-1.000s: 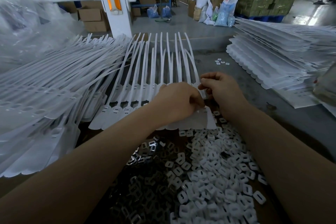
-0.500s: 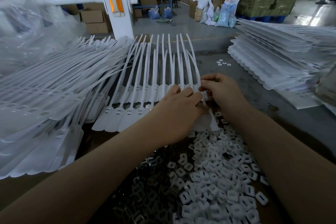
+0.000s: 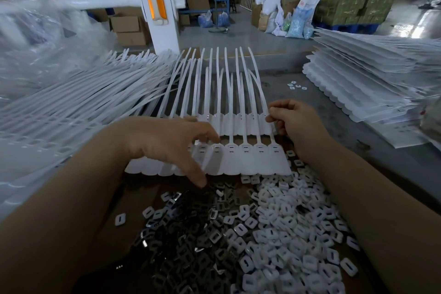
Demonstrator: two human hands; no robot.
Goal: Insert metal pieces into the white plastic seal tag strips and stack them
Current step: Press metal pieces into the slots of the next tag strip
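A grey worktable (image 3: 358, 145) is filling the head view, its near edge cut off by the frame; a large heap of white tag strips (image 3: 71, 112) is sprawling over its left side, partly veiled by blurred clear plastic wrap (image 3: 35, 38); a neat stack of flat white sheets (image 3: 372, 83) is sitting at the right, running out of the picture. In the middle, two joined rows of white seal tag strips (image 3: 248, 157) are lying flat, tails pointing away, the left part of them hidden under the person's forearm. Nearer the camera, a pile of small white plastic pieces (image 3: 293, 229) is lying beside a darker pile of metal pieces (image 3: 181, 241), whose shapes are hard to make out in the shadow. The left hand (image 3: 171, 148) is hovering over the strips' left end, fingers loosely spread and pointing down, holding nothing that can be seen; the right hand (image 3: 298, 124) is pinching the right edge of the farther row between thumb and forefinger, the other fingers curled.
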